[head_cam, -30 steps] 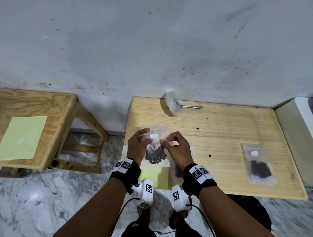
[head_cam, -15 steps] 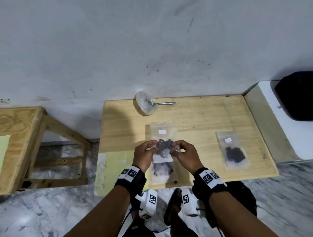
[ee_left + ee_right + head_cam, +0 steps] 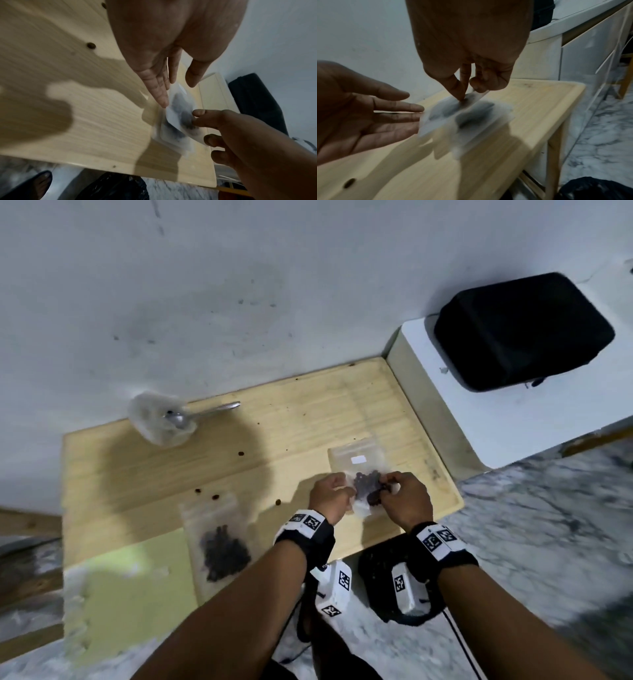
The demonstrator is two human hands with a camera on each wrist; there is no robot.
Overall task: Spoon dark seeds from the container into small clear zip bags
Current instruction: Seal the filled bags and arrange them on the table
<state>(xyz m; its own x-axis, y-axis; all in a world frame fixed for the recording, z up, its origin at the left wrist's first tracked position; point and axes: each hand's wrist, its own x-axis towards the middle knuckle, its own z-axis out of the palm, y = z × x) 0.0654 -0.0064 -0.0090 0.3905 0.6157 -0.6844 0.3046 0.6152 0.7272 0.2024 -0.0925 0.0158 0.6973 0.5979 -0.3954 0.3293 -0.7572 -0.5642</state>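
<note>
A small clear zip bag point(image 3: 359, 470) of dark seeds with a white label is at the right front of the wooden table point(image 3: 308, 412). My right hand point(image 3: 387, 487) pinches its right edge between thumb and forefinger point(image 3: 462, 93). My left hand point(image 3: 342, 491) touches its left edge with straight fingers point(image 3: 163, 97). In the right wrist view the bag point(image 3: 443, 112) hangs just over a second seed bag point(image 3: 476, 115); both are blurred. A third filled bag point(image 3: 222, 546) lies at the front left. The clear container point(image 3: 161, 419) with the metal spoon point(image 3: 202, 414) stands at the back left.
A few loose seeds point(image 3: 240, 454) dot the tabletop. A light green sheet point(image 3: 130, 587) hangs off the front left edge. A black case point(image 3: 520, 330) sits on a white cabinet point(image 3: 479, 419) right of the table. A dark bag point(image 3: 597, 189) lies on the marble floor below.
Both hands have carried the seed bag from the table's middle to its right front, over the bag lying there. The left hand's fingers have straightened. My head has turned right.
</note>
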